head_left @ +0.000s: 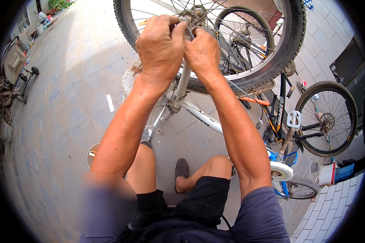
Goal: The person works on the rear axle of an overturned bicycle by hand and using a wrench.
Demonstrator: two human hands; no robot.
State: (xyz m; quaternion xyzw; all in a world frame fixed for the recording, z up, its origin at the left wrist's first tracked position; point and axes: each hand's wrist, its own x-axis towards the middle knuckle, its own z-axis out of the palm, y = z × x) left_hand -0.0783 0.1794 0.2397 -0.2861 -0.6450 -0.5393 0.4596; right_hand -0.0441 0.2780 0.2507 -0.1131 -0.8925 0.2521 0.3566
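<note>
A bicycle wheel point(295, 48) with a knobby black tyre stands at the top, in the fork of an upturned white bicycle point(202, 117). Both my hands meet at its hub point(198, 14). My left hand point(160, 50) is closed, thumb and forefinger pinched beside the axle end point(185, 19); what lies between them is mostly hidden. Close against it, my right hand point(203, 50) has its fingers curled round the grey metal fork end. The fork leg point(184, 79) runs down below my hands, partly covered by my right wrist.
A pale wire basket point(129, 79) sits left of the fork. At right stand a black and orange bicycle point(278, 109) and a blue one point(286, 188), by a tiled wall point(332, 202). A small ring-shaped part point(159, 131) and a white strip point(110, 103) lie on the floor. A stroller point(14, 67) stands far left.
</note>
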